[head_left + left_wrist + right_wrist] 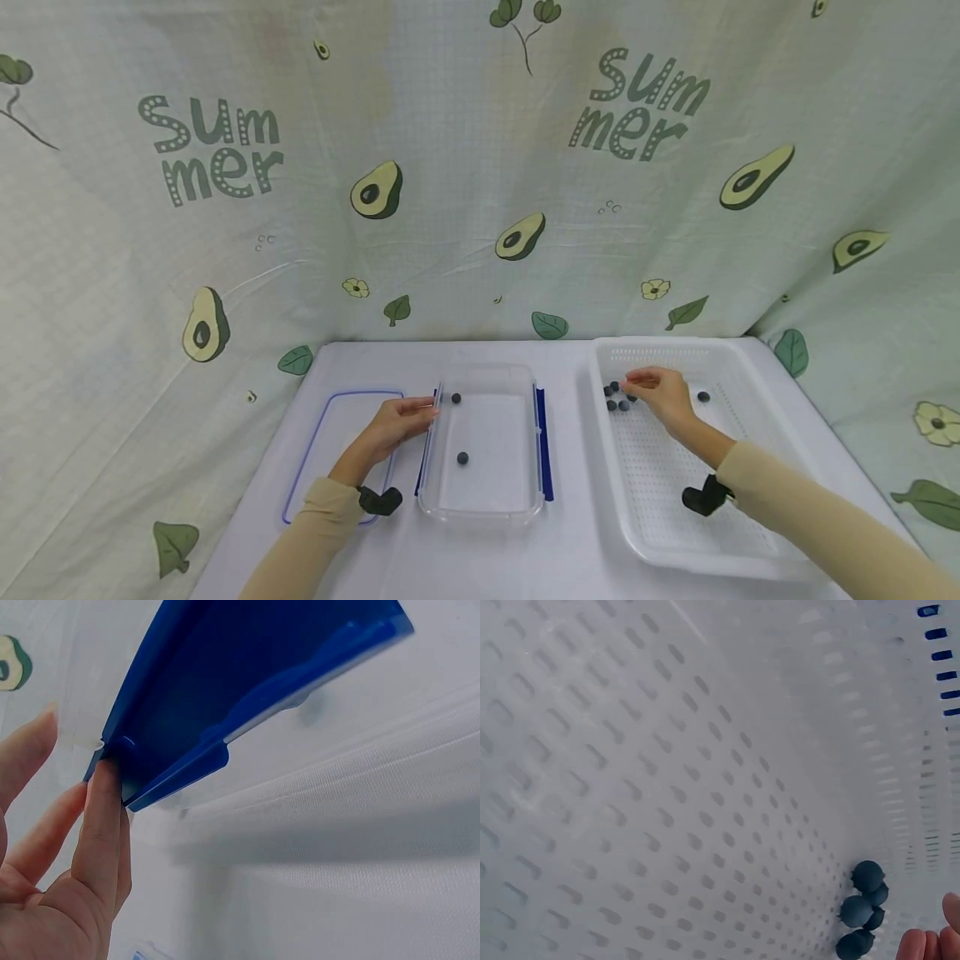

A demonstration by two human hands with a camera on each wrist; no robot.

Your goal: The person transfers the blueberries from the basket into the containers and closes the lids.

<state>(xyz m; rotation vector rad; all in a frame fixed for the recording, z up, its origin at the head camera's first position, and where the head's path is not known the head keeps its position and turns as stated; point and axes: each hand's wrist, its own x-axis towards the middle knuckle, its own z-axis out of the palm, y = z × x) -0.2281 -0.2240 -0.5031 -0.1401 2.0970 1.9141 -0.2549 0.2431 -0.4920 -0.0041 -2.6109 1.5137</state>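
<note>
My left hand (397, 425) is at the left side of a clear plastic box (480, 512), its fairly straight fingers touching the blue side latch (202, 682), which hangs folded out. Inside the box lie two dark blueberries, one toward the back (456, 398) and one nearer (462, 458). Over the left back part of a white perforated basket (630, 533), my right hand (663, 398) reaches down beside a cluster of blueberries (856, 910). Its thumb and fingertips (911, 946) stand slightly apart in the right wrist view, with no berry visible between them.
A clear lid with a blue seal (330, 408) lies left of the box, partly behind my left arm. Another blue latch (543, 446) is folded out on the box's right side. One separate blueberry (703, 397) sits right of my right hand. A patterned curtain (450, 275) hangs behind the table.
</note>
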